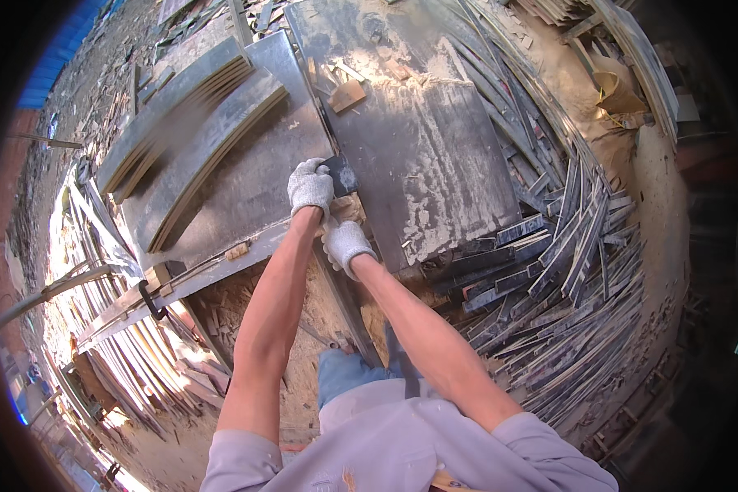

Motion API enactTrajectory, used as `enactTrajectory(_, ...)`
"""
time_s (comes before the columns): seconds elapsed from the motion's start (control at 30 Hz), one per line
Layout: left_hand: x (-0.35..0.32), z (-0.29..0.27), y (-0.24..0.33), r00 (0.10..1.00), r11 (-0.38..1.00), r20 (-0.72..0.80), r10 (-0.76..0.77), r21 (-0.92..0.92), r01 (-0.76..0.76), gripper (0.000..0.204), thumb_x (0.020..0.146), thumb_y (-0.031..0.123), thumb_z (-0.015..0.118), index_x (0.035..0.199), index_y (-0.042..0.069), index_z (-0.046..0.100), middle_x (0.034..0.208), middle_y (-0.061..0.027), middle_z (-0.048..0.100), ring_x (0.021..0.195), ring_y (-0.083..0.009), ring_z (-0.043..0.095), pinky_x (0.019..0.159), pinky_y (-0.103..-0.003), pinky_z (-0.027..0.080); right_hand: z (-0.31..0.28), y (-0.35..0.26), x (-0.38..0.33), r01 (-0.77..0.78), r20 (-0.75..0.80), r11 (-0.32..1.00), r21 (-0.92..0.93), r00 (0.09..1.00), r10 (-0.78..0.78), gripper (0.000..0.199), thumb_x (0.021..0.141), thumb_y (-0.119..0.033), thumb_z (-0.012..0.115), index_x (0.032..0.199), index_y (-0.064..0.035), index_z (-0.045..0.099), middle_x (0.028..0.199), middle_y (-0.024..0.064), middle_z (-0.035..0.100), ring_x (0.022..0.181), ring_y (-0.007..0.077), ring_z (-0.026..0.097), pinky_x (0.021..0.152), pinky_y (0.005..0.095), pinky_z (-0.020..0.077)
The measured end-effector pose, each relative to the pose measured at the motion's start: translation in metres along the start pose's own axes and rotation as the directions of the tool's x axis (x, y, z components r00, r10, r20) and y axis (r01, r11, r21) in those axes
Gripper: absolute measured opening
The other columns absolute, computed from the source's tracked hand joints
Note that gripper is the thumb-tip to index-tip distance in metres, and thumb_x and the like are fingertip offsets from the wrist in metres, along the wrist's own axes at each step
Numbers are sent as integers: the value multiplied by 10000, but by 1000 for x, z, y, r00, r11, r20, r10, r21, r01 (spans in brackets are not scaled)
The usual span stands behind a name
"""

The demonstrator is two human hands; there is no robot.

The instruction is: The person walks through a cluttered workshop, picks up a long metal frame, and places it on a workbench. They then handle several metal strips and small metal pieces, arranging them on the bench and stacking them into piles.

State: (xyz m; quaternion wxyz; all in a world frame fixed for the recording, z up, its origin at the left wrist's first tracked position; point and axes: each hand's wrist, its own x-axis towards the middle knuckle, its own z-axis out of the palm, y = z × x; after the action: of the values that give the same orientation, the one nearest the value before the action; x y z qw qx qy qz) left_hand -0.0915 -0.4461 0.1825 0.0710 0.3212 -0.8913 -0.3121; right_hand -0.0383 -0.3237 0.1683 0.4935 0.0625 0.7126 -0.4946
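My left hand point(311, 185), in a pale knitted work glove, is closed at the edge of a dark-topped work table point(279, 176). Its curled fingers grip the end of a small dark flat piece of board point(343, 174). Just below and to the right, my right hand point(348, 244), gloved the same way, is closed beside a short wooden block point(348, 207). Its fingertips are hidden, so what they hold cannot be made out. Both arms reach forward, the hands close together at the gap between two dark board surfaces.
Curved plywood strips point(221, 152) lie stacked on the table's left. A sawdust-strewn dark panel point(422, 156) extends to the right, with a wood offcut point(347, 96) on it. Long offcut strips pile at right point(570, 246) and left point(152, 348). A black clamp point(150, 301) grips the front rail.
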Motion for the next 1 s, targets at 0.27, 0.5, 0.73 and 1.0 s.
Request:
enactTrajectory(0.27, 4, -2, -2, 1000, 998, -3, 9, 70, -9, 277, 936, 250, 631, 1139, 161, 797, 1110, -189, 757, 1074, -395, 713, 958, -488, 557, -1, -16, -17, -97, 37, 988, 118, 995, 93, 388, 1077, -405, 491, 847, -126, 633, 606, 32, 592, 445, 199, 567, 409, 369, 466)
enactTrajectory(0.5, 11, -7, 26, 998, 996, 40, 45, 72, -48, 270, 929, 227, 640, 1128, 149, 805, 1086, -194, 765, 1045, -392, 731, 940, -480, 571, -1, 25, 52, 152, -26, 972, -179, 987, -159, 318, 1053, -277, 516, 864, -94, 694, 643, 84, 655, 484, 222, 629, 424, 394, 495)
enactTrajectory(0.73, 8, -17, 12, 998, 999, 45, -51, 15, 50, 282, 939, 262, 641, 1146, 165, 807, 1106, -184, 767, 1064, -381, 732, 955, -470, 568, -1, -16, 1, -30, 59, 1000, -3, 998, 30, 456, 1092, -523, 465, 885, -147, 621, 594, -5, 553, 427, 173, 522, 396, 365, 448)
enactTrajectory(1.0, -1, -13, 5, 996, 996, -16, -82, 25, 83, 313, 963, 300, 627, 1211, 198, 788, 1160, -175, 761, 1115, -374, 720, 988, -472, 554, 3, -16, -4, -48, -22, 998, 28, 999, 49, 461, 1097, -486, 470, 865, -125, 639, 588, 19, 572, 425, 198, 558, 382, 376, 443)
